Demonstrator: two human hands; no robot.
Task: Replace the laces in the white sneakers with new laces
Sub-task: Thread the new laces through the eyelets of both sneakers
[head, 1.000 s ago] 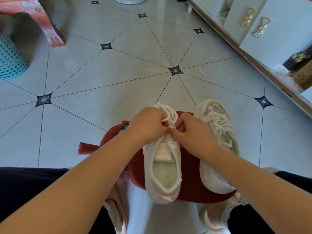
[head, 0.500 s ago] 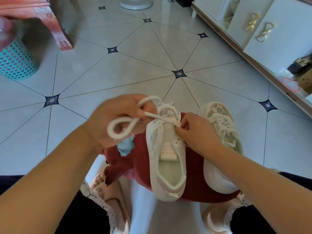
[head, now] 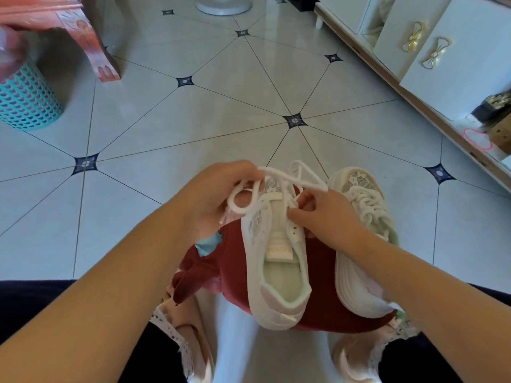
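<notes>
Two white sneakers rest on a dark red stool (head: pixel 326 313) between my knees. The near sneaker (head: pixel 273 252) lies in the middle with most eyelets bare; only the toe end holds a white lace (head: pixel 293 178). My left hand (head: pixel 218 194) grips a loop of that lace just left of the toe. My right hand (head: pixel 329 217) pinches the sneaker's right eyelet edge, with the lace passing over its fingers. The second sneaker (head: pixel 365 217) lies on its side to the right, still fully laced.
A teal mesh basket (head: pixel 25 100) and a red wooden furniture leg (head: pixel 96 51) stand at the far left. A white cabinet (head: pixel 431 59) with bow handles runs along the right. A white fan base (head: pixel 224 5) sits at the top. Tiled floor lies ahead.
The lace has come out of most eyelets. My left hand pulled it out to the left, then came back toward the toe holding a loop. My right hand stayed on the sneaker's right edge.
</notes>
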